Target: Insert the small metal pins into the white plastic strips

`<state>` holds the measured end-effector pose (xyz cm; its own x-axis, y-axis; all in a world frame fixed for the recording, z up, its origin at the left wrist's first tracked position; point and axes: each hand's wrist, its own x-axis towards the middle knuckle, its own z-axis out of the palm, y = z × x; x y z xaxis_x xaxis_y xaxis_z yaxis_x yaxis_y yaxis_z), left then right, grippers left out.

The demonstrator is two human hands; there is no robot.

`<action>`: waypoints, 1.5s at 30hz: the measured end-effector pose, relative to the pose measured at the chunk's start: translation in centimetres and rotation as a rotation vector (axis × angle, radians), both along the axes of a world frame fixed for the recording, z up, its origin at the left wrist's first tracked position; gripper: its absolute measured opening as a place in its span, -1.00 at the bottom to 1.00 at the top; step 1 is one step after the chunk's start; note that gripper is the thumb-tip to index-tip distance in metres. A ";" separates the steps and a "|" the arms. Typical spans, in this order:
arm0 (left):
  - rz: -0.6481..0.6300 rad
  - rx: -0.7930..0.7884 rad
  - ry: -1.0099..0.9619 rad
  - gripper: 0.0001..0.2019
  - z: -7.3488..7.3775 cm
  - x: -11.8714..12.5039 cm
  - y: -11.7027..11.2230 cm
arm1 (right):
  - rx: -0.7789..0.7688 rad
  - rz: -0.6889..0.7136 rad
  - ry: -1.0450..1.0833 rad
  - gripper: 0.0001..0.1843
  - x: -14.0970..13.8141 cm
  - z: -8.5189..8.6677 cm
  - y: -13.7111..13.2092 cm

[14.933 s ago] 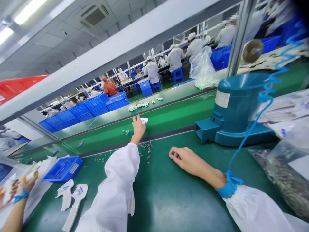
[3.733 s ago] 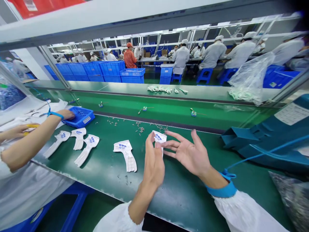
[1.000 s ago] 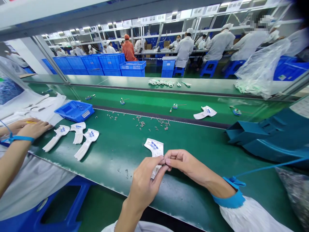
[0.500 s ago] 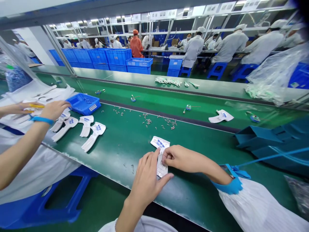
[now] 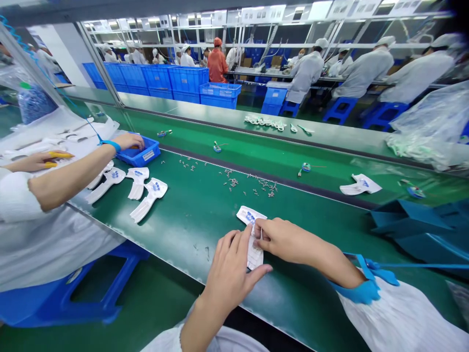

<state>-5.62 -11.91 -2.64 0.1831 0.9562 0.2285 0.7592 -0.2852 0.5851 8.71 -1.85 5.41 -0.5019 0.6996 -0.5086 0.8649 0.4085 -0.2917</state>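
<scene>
Together, hands [image 5: 229, 278] [image 5: 293, 242] on white piece [image 5: 247, 214], label [image 5: 148, 155] — unreadable

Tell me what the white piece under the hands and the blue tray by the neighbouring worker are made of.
The white piece looks like thin, matte sheet material, perhaps paper or nonwoven, given its flat, dull surface; the exact material can't be told. The blue tray looks like moulded, slightly glossy plastic, judging by its even colour and crisp-formed walls.

This looks like a factory assembly hall, probably for small plastic parts: a long green conveyor belt [image 5: 198, 220], stacked blue plastic crates [image 5: 172, 80], rows of workers [image 5: 306, 76] in white gowns and caps.
</scene>
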 end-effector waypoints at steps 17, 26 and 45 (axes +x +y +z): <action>0.028 -0.013 -0.007 -0.24 -0.2 0.0 -0.3 | 0.550 -0.146 0.230 -0.71 5.1 -6.9 7.5; 0.017 -0.042 -0.019 -0.25 -0.1 -0.1 -0.3 | 0.544 -0.198 0.242 -0.88 5.6 -7.1 8.2; 0.004 -0.071 -0.036 -0.23 0.3 -0.2 -0.2 | 0.424 -0.170 0.098 -0.82 7.9 -5.3 6.5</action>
